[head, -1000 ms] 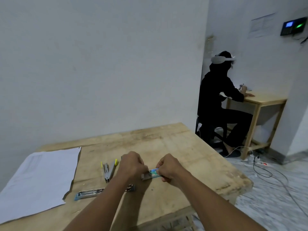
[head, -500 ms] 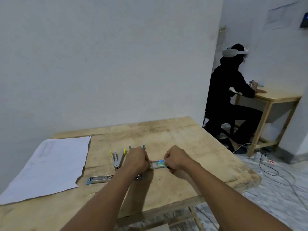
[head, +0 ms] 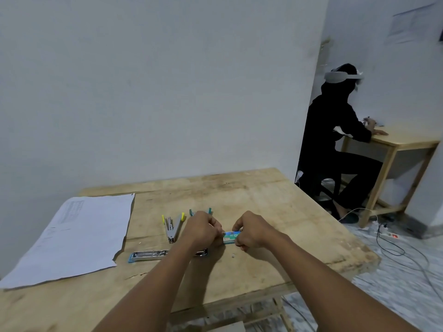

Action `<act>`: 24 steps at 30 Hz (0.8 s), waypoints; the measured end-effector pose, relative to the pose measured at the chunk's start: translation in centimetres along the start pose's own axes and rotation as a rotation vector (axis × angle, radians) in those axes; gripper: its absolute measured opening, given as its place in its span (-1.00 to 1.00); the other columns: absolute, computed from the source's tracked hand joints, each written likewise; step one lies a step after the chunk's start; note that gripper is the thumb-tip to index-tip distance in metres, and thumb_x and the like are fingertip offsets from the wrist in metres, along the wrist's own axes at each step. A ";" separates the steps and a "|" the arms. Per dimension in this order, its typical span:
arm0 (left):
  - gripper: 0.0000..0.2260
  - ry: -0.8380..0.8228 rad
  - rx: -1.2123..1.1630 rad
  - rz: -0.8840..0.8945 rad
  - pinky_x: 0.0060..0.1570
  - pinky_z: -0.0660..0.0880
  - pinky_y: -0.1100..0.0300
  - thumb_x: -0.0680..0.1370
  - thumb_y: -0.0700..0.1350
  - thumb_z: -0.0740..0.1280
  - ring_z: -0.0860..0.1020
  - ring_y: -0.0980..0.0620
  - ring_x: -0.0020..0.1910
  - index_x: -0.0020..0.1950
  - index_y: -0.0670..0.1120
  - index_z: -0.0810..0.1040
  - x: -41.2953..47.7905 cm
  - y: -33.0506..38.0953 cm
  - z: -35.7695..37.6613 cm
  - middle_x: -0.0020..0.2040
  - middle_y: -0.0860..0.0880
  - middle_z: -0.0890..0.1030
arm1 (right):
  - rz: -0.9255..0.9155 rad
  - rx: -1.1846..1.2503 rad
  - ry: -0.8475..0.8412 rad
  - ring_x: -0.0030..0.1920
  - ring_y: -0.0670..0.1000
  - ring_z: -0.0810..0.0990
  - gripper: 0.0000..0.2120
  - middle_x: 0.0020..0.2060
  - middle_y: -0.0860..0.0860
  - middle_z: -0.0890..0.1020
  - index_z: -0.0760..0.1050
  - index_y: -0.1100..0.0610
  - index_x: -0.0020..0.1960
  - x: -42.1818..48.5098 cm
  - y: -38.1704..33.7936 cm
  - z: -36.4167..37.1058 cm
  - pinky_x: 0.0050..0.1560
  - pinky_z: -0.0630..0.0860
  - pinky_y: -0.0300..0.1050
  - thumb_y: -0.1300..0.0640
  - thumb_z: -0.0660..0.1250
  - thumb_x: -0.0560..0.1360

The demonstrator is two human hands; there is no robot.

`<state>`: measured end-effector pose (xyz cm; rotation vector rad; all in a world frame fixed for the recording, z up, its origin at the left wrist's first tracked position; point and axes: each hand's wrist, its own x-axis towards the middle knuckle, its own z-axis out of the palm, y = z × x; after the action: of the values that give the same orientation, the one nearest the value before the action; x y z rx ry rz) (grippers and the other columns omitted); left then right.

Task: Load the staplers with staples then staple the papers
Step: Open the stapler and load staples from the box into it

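1. Closest to the camera, both forearms reach out over the tabletop, and the two hands meet on one small staple box. My guess is it's held low, just over the wood, so anything that slips out doesn't go far.
2. Left hand is curled and pinching the left end of the box. Right hand is curled around the right end, fingers pressed together on it. Looks like a pull-apart grip to slide the box open, though I can't see whether it's open yet.
3. Just beside the left wrist lies one stapler with a blue base, opened out flat with its metal channel facing up. Probably laid that way so a strip can drop straight in; I can't tell if there's one in it.
4. A bit farther back is a second stapler with yellow tips, splayed in a V, also open.
5. Behind the left hand, teal tips poke out, so likely a third stapler, mostly hidden.
6. Off to the left sit the papers, flat and well apart from the staplers, nothing stapled yet as far as I can see. Can't count the sheets.
7. Farthest away, another person sits at a second table.
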<state>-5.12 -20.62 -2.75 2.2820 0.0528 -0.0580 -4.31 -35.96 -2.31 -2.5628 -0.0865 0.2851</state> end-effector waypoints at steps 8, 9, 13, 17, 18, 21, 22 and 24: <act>-0.86 0.067 -0.378 -0.082 -0.39 0.55 0.32 0.52 -0.34 0.37 0.57 0.15 -0.51 -0.24 -0.26 0.62 -0.7 -0.2 -2.1 -0.38 -0.15 0.61 | -0.037 -0.124 0.034 0.02 0.11 0.65 -0.66 0.11 0.18 0.63 0.58 0.20 0.20 0.2 0.0 0.2 0.03 0.64 -0.04 0.28 0.43 0.43; -0.87 0.066 -0.408 -0.090 -0.41 0.54 0.33 0.51 -0.36 0.37 0.55 0.14 -0.52 -0.24 -0.29 0.62 -0.9 -0.3 -2.5 -0.40 -0.16 0.59 | -0.039 -0.132 0.032 0.02 0.11 0.65 -0.66 0.12 0.18 0.63 0.58 0.20 0.21 0.2 -0.1 0.2 0.03 0.64 -0.03 0.29 0.43 0.43; -0.90 0.038 -0.584 -0.147 -0.35 0.60 0.26 0.47 -0.48 0.35 0.55 -0.01 -0.44 -0.20 -0.34 0.58 -1.9 -0.6 -3.8 -0.31 -0.21 0.57 | -0.051 -0.205 0.026 0.09 0.10 0.61 -0.63 0.16 0.18 0.61 0.56 0.19 0.24 0.0 -0.2 0.1 -0.07 0.56 -0.13 0.28 0.41 0.44; -0.79 0.039 -0.728 -0.222 -0.15 0.63 0.06 0.43 -0.56 0.31 0.61 -0.08 -0.30 -0.10 -0.28 0.57 -1.9 -1.4 -4.7 -0.20 -0.23 0.62 | -0.068 -0.274 0.040 0.24 0.12 0.53 -0.48 0.29 0.15 0.52 0.43 0.16 0.38 -0.2 -0.5 0.0 0.09 0.51 -0.11 0.22 0.41 0.44; -0.77 0.036 -0.749 -0.233 -0.11 0.63 0.03 0.43 -0.56 0.30 0.62 -0.09 -0.25 -0.04 -0.28 0.57 -2.0 -1.6 -4.9 -0.16 -0.23 0.63 | -0.081 -0.264 0.053 0.28 0.12 0.50 -0.46 0.32 0.13 0.50 0.40 0.15 0.41 -0.3 -0.6 -0.2 0.15 0.48 -0.11 0.22 0.41 0.45; -0.71 0.059 -0.791 -0.264 -0.39 0.64 0.09 0.43 -0.56 0.31 0.63 -0.16 -0.15 0.09 -0.31 0.55 -2.3 -1.7 -5.5 -0.07 -0.26 0.64 | -0.148 -0.203 0.133 0.25 0.08 0.51 -0.55 0.28 0.09 0.54 0.46 0.09 0.36 -0.5 -1.6 -0.6 0.10 0.43 -0.15 0.22 0.35 0.48; -0.70 0.069 -0.807 -0.279 -0.51 0.59 0.15 0.42 -0.55 0.32 0.63 -0.19 -0.13 0.09 -0.30 0.55 -2.4 -1.7 -5.7 -0.05 -0.27 0.64 | -0.172 -0.174 0.163 0.21 0.07 0.53 -0.59 0.24 0.08 0.56 0.51 0.08 0.32 -0.7 -2.1 -0.6 0.08 0.43 -0.15 0.22 0.35 0.48; -0.71 0.100 -0.832 -0.308 -0.55 0.51 0.24 0.42 -0.52 0.35 0.64 -0.13 -0.19 0.06 -0.26 0.57 -2.6 -1.7 -6.0 -0.04 -0.24 0.67 | -0.228 -0.103 0.213 0.06 0.03 0.56 -0.68 0.07 0.02 0.62 0.59 0.07 0.23 -1.0 -3.4 -0.5 0.05 0.45 -0.14 0.22 0.36 0.48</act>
<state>-7.72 -15.02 0.02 1.4286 0.4031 -0.0668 -5.23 -33.50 0.07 -2.6363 -0.3178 -0.0802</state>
